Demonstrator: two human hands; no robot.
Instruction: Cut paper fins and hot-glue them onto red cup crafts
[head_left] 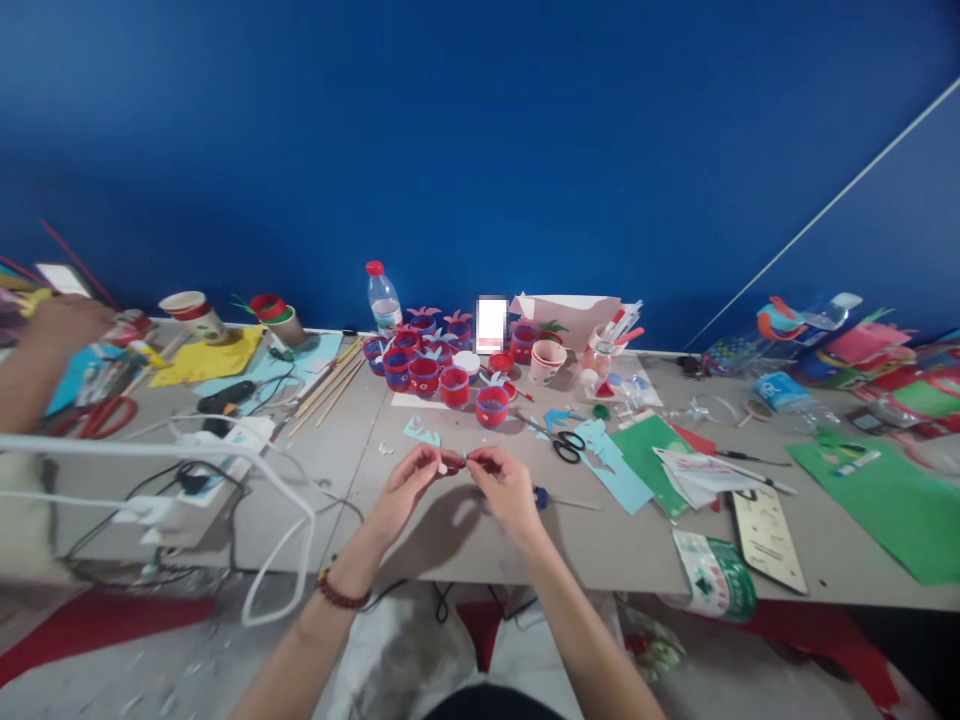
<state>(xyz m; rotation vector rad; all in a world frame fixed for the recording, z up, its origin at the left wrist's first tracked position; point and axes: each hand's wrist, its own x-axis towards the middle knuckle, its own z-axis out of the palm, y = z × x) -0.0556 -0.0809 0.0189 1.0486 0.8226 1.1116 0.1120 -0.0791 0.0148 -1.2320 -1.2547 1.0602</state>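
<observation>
Right hand (508, 492) pinches tiny piece (464, 457), too small to identify, beside left hand (405, 492), grip unclear; red cup (492, 408) sits beyond both.

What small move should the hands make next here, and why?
Probably steady the small pale piece in the left hand and bring the right hand in to it. The two hands are close together over the table, fingertips nearly meeting, and the piece shows at the left fingertips. Whether the right hand holds anything is too small to tell.
</observation>
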